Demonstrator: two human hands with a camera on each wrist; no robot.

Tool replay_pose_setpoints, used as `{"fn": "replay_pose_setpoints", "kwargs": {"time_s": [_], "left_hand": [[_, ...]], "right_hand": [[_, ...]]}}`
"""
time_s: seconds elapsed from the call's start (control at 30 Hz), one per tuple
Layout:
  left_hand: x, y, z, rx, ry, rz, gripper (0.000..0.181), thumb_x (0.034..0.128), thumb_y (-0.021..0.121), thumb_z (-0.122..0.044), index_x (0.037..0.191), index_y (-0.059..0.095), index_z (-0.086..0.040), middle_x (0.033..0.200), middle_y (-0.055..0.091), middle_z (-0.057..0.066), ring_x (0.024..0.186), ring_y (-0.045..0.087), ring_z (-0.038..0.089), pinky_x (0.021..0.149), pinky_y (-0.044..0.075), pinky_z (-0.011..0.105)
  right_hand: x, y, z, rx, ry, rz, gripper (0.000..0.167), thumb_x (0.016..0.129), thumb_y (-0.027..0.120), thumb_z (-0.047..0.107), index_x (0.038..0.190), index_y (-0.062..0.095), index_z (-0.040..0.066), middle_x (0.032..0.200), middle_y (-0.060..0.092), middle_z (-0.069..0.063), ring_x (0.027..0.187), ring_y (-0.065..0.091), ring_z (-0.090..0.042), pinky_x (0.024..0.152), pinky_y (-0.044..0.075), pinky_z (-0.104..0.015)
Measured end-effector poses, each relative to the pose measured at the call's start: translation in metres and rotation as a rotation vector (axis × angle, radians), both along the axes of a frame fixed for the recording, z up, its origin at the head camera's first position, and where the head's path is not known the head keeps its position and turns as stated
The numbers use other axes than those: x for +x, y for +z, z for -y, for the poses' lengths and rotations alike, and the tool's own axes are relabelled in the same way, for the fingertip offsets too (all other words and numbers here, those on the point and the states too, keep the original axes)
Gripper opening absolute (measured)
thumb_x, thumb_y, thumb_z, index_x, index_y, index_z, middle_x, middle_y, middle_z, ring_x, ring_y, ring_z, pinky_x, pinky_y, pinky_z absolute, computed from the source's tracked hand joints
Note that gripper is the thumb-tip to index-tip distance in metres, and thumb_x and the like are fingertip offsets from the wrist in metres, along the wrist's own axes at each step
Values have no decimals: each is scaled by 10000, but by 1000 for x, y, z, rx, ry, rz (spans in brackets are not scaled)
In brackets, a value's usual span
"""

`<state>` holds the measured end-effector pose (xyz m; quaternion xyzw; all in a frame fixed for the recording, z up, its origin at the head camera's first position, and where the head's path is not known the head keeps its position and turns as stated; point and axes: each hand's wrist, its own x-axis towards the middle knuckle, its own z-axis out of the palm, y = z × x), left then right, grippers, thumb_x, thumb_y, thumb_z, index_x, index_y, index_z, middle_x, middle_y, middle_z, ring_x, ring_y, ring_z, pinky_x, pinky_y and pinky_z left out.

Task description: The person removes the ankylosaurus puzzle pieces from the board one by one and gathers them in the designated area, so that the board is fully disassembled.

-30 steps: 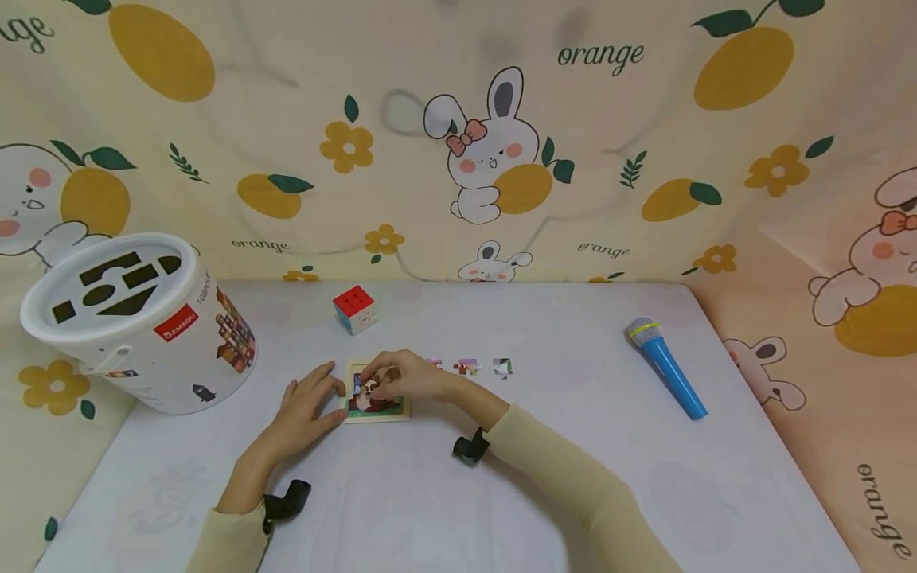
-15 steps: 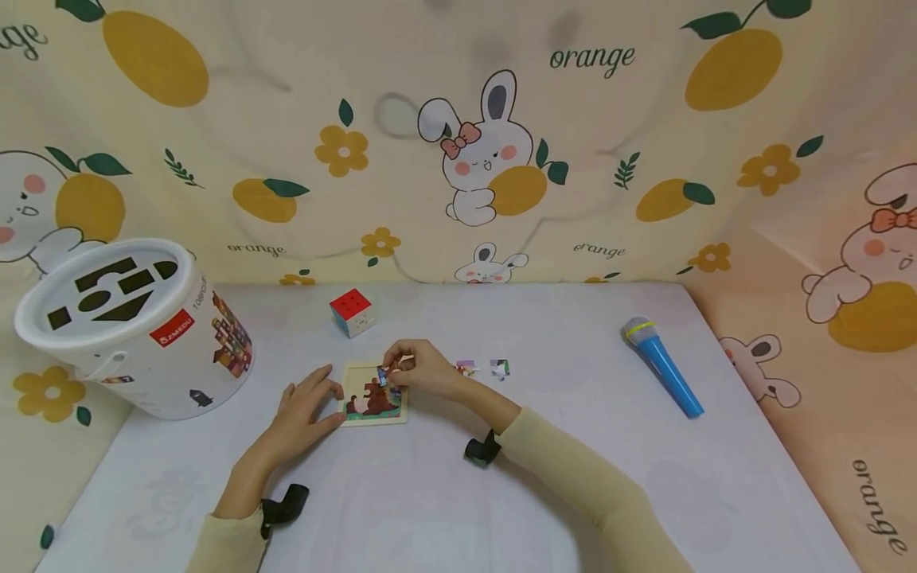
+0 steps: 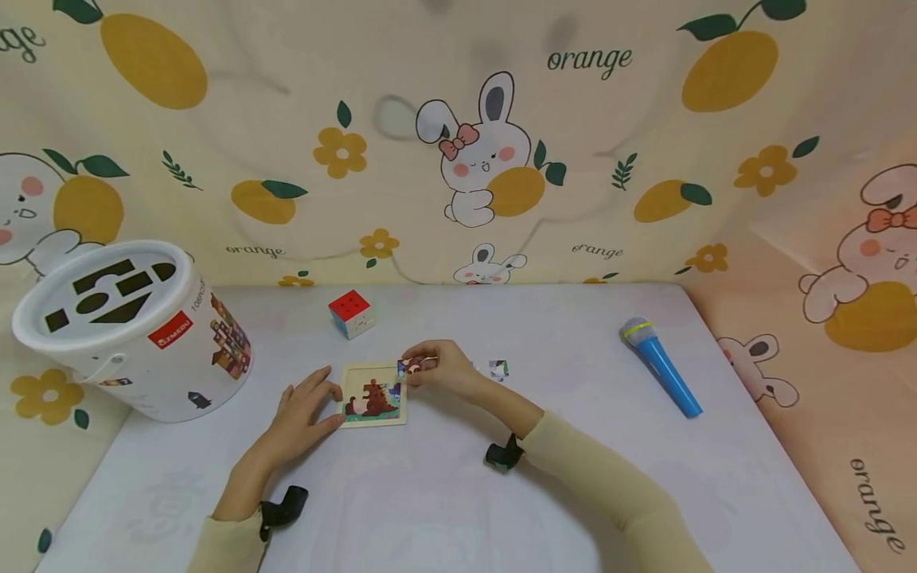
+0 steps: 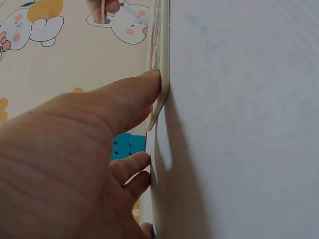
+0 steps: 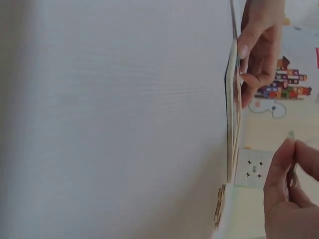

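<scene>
A small puzzle frame (image 3: 374, 425) lies on the table, its lower part filled with brown and green pieces, its upper part bare. My left hand (image 3: 297, 418) rests at its left edge; in the left wrist view the thumb of the left hand (image 4: 75, 129) touches the frame's rim (image 4: 164, 74). My right hand (image 3: 447, 370) pinches a puzzle piece (image 3: 405, 368) above the frame's upper right corner. In the right wrist view, the right hand (image 5: 294, 194) holds that piece edge-on between thumb and fingers. Another piece (image 3: 499, 368) lies to the right.
A red-topped cube (image 3: 353, 314) stands behind the frame. At the left is a large white bucket (image 3: 143, 374) with a slotted lid. A blue microphone (image 3: 666, 370) lies at the right. A patterned cloth (image 3: 430, 159) hangs behind the table (image 3: 401, 509).
My right hand has moved right from over the frame, taking the pinched piece along and uncovering the frame's upper part. My left hand has stayed at the frame's left edge.
</scene>
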<state>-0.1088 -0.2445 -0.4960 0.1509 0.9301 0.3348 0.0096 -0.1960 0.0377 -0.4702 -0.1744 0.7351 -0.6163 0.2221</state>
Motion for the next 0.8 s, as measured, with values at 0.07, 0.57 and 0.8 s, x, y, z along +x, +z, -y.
{"fn": "replay_pose_setpoints", "kwargs": {"time_s": [0.07, 0.57, 0.8], "left_hand": [[0, 0, 0, 6, -4, -2, 223, 917, 718, -217, 1055, 565, -131, 1532, 338, 282, 1428, 257, 493, 1051, 40, 782], [0, 1, 0, -1, -5, -6, 216, 922, 711, -235, 1056, 571, -138, 1532, 344, 278, 1430, 256, 488, 1047, 51, 788], [1, 2, 0, -1, -2, -2, 220, 921, 713, -233, 1059, 572, -136, 1532, 343, 281, 1430, 256, 490, 1048, 47, 788]], "right_hand": [[2, 2, -3, 14, -10, -13, 352, 830, 716, -123, 1173, 637, -117, 954, 696, -143, 785, 682, -103, 722, 587, -274], [16, 0, -35, 244, 140, -283, 303, 837, 764, -18, 1136, 718, -18, 951, 746, -61, 719, 584, -65, 623, 478, -203], [18, -4, -37, 334, 159, -342, 306, 803, 802, -2, 1100, 727, -7, 906, 703, -22, 669, 476, -68, 592, 400, -194]]}}
